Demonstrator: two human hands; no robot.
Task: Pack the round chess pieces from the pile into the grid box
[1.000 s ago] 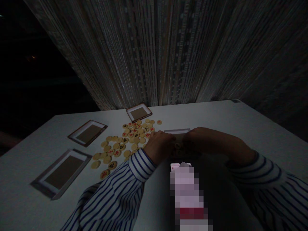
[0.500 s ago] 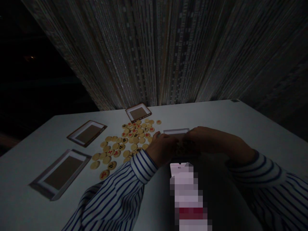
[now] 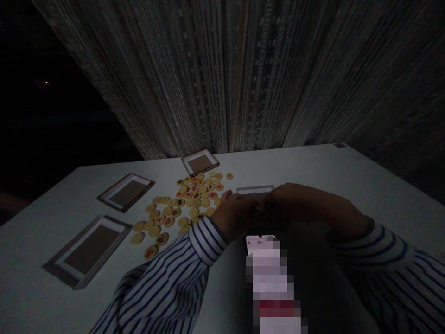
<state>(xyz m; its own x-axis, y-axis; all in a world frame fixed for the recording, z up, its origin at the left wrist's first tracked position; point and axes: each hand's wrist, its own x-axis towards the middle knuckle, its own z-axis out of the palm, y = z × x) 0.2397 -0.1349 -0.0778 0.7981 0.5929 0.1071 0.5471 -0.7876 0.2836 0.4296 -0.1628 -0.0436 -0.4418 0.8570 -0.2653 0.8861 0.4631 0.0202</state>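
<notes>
My left hand (image 3: 236,213) is over the near box (image 3: 255,189), right beside the round wooden pieces (image 3: 196,202), which bear red or black characters. Its fingers curl down into shadow. From the other side my right hand (image 3: 287,202) bends over the same box, fingers curled inward and close to the left ones. What either hand holds is too dark to make out. Only the far rim of this box shows between the hands. A lit phone (image 3: 269,273), partly blurred out, lies just below them.
Three shallow open boxes stand on the white table (image 3: 306,167): one at the back (image 3: 200,163), one at the left (image 3: 126,192) and one at the near left (image 3: 88,250). A string curtain (image 3: 229,79) hangs behind the table.
The phone's screen shows a slightly different top line. Both hands are nearly where they were, with only slight finger movement.
</notes>
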